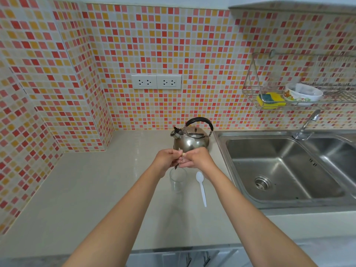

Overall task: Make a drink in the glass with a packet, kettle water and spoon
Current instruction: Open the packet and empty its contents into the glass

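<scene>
With both arms outstretched, your left hand point(167, 158) and right hand point(196, 158) pinch the packet point(179, 159) between curled fingers above the glass point(177, 180) on the desk point(96, 189).

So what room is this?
Most likely a home kitchen: a steel sink with a tap, a kettle on the counter, and a dish rack on the tiled wall.

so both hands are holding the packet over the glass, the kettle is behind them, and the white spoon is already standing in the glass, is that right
Not quite. The white spoon is not in the glass; it lies flat on the counter just to the right of it, as the head view shows. The rest holds: the left hand and right hand hold the packet over the glass, with the kettle behind them.
</scene>
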The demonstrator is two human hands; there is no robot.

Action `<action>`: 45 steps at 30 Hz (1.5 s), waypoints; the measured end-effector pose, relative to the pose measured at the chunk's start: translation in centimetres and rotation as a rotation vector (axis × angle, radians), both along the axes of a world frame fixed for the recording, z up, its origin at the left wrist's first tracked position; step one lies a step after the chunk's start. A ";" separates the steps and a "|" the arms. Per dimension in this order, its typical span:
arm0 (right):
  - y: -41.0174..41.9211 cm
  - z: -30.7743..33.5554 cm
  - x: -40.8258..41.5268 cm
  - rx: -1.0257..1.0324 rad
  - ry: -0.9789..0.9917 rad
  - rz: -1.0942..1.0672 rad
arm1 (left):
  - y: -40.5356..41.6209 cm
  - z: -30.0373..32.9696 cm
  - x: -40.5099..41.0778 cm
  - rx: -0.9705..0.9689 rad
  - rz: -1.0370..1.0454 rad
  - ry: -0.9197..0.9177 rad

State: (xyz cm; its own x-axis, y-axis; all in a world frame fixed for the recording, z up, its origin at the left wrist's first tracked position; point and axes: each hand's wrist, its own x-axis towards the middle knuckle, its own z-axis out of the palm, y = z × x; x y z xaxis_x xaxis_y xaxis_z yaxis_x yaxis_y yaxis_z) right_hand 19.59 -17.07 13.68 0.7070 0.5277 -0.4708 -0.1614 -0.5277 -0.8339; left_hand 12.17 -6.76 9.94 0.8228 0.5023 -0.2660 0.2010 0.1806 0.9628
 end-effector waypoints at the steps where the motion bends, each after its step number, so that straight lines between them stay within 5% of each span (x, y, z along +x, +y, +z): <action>1: 0.0 -0.1 0.1 0.013 -0.013 0.005 | 0.0 0.0 0.0 0.018 -0.005 0.003; 15: 0.4 -2.0 -0.8 -0.191 -0.620 0.173 | 0.2 0.5 1.1 0.386 0.015 0.184; 26: 0.3 -2.6 -0.7 -0.090 -0.603 0.019 | -0.1 0.9 0.8 0.438 -0.098 0.261; 32: 0.6 -0.6 0.0 -0.165 -0.363 0.208 | 0.5 1.2 1.0 0.455 -0.112 0.285; 36: 0.6 -0.6 -0.2 -0.045 -0.426 0.128 | 0.2 1.5 1.0 0.560 -0.139 0.338; 40: 1.4 -1.0 0.1 -0.234 -0.370 0.198 | -0.1 1.5 1.0 0.722 -0.044 0.364; 45: 1.6 -1.3 0.0 -0.384 -0.532 0.222 | -0.8 2.0 1.3 0.919 0.003 0.443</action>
State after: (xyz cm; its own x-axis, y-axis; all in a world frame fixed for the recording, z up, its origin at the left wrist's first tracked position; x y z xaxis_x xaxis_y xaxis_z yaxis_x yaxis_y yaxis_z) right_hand 19.62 -15.47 12.36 0.7879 0.5523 -0.2725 0.3639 -0.7745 -0.5174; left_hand 13.51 -7.60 11.91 0.7424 0.6676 -0.0569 0.5740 -0.5899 0.5680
